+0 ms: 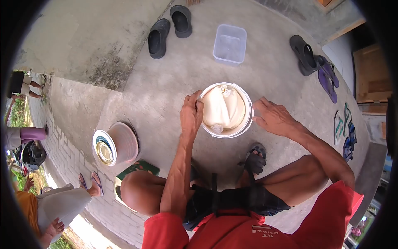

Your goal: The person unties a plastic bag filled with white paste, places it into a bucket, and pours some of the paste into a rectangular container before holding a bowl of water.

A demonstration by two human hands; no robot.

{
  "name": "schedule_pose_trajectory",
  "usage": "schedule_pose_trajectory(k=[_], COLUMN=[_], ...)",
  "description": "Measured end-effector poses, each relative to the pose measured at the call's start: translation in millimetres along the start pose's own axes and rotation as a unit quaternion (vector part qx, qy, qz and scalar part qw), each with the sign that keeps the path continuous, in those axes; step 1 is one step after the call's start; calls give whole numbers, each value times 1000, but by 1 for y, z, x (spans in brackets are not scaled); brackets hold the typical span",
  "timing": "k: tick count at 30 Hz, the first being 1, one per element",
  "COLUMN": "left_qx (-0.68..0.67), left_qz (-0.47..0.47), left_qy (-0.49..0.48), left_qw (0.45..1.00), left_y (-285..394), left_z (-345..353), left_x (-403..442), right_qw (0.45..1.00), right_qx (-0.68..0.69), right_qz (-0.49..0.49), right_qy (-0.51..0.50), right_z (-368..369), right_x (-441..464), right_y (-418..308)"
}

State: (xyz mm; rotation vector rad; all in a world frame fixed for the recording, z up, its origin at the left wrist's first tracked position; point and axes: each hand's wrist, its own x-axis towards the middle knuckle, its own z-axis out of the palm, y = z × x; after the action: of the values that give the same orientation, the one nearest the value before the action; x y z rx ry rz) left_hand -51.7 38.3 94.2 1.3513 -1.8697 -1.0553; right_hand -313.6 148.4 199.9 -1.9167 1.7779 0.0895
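Note:
A round white bucket (249, 120) stands on the concrete floor in front of me. Inside it lies a tied clear plastic bag (224, 108) full of something cream-coloured, bulging up near the rim. My left hand (191, 114) grips the bucket's left edge, fingers curled at the rim. On the opposite side my right hand (273, 118) pinches the right edge with thumb and fingers; the fingertips are partly hidden.
A clear plastic tub (229, 45) sits beyond the bucket. To the left are a tapered tub (124, 143), a white lidded container (103, 147) and a dark green box (140, 167). Black clogs (159, 38) and purple flip-flops (327, 83) lie around. People stand at far left.

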Motion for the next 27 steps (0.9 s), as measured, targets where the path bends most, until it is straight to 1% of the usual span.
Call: schedule_pose_trajectory(k=[1,2,3,4,5,6,7,9,10,11,12,13,15,16,17,18,20,22,23,24,25,27], left_qx=[3,3,41,79,78,89,99,106,114,113,106,101,80,58,42,42,6,0,-34,-69,-69,-108], left_qz=[-9,-7,-2,7,13,8,2,11,14,16,17,19,32,44,21,23,-38,-23,-39,-54,-52,-91], left_qy=[9,8,17,25,26,24,23,23,18,18,16,13,16,18,2,4,-37,-30,-51,-70,-69,-101], left_qw=[1000,1000,999,997,997,996,995,994,993,993,994,995,996,997,999,999,999,999,997,994,994,985], left_y=[-2,-3,0,3,5,5,5,3,2,1,1,1,2,3,2,6,14,12,4,5,6,12], left_z=[3,6,8,8,8,8,9,10,10,11,14,16,22,25,28,28,28,32,37,39,42,52], left_x=[1,0,-1,0,1,0,-1,0,-3,-7,-11,-16,-27,-34,-39,-43,-53,-62,-65,-63,-61,-56], right_qw=[1000,981,924,923,877,820,823,857,857,883,906,906,932,932,933,935,943,944,955,955,948,939], right_qx=[0,150,296,298,403,502,500,446,446,395,343,342,293,293,298,302,280,287,256,256,278,300], right_qz=[0,116,229,231,254,271,269,254,255,248,239,238,191,190,186,182,170,150,131,130,141,154], right_qy=[2,-40,-79,-73,-56,-40,-35,32,36,51,66,68,96,95,72,50,59,57,68,71,68,68], right_z=[5,16,25,32,39,46,51,63,72,81,78,75,64,58,53,48,42,33,43,40,37,30], right_x=[4,12,16,18,19,19,19,23,28,31,32,31,26,25,25,25,24,21,20,16,11,3], right_y=[2,6,8,-1,-17,-27,-29,-28,-22,-13,-8,-1,10,14,18,23,27,28,40,41,42,50])
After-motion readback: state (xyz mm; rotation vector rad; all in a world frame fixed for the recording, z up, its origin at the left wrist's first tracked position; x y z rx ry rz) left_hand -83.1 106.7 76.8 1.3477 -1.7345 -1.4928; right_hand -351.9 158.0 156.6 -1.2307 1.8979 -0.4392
